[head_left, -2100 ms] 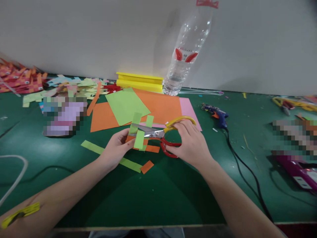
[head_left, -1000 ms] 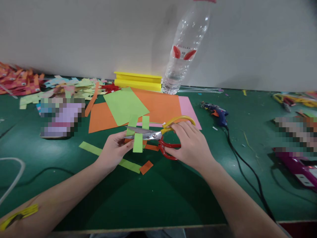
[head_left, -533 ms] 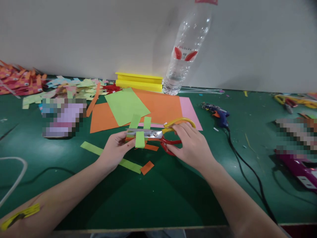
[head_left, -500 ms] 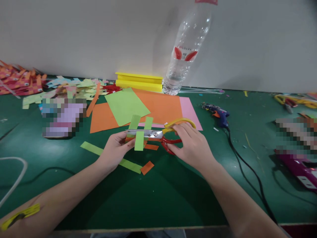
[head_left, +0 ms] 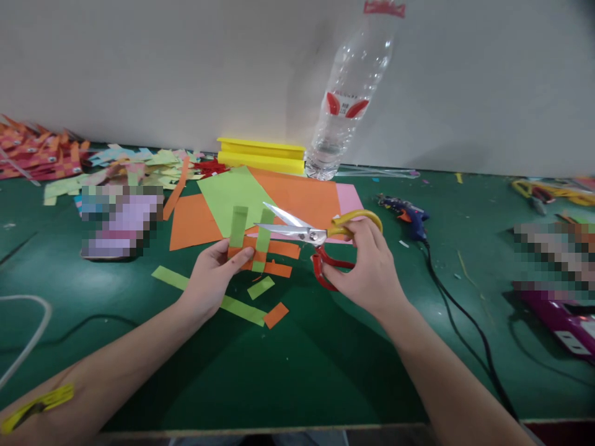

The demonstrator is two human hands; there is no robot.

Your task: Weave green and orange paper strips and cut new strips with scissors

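Note:
My left hand (head_left: pixel 211 272) pinches a small weave of paper strips (head_left: pixel 248 244), orange ones running sideways and green ones standing up. Its thumb presses on the front of the weave. My right hand (head_left: pixel 372 260) has its fingers in the yellow and red handles of a pair of scissors (head_left: pixel 316 236). The blades are spread and point left, close to the right-hand green strip. Below the weave lies a short green paper scrap (head_left: pixel 261 287). A long green strip (head_left: pixel 244 311) passes beneath my left wrist, with an orange paper scrap (head_left: pixel 276 316) at its end.
Orange (head_left: pixel 297 198) and green (head_left: pixel 232 192) paper sheets lie behind my hands. A tilted plastic bottle (head_left: pixel 344 105) leans near the wall. To the right are a glue gun (head_left: pixel 406 214) with its cord and a purple device (head_left: pixel 553 313). Paper scraps (head_left: pixel 153 161) and a phone (head_left: pixel 123 223) are at left.
The scissors have opened and moved right, off the strip. A short green piece has come off the weave and lies on the table. My left hand has tilted the weave more upright.

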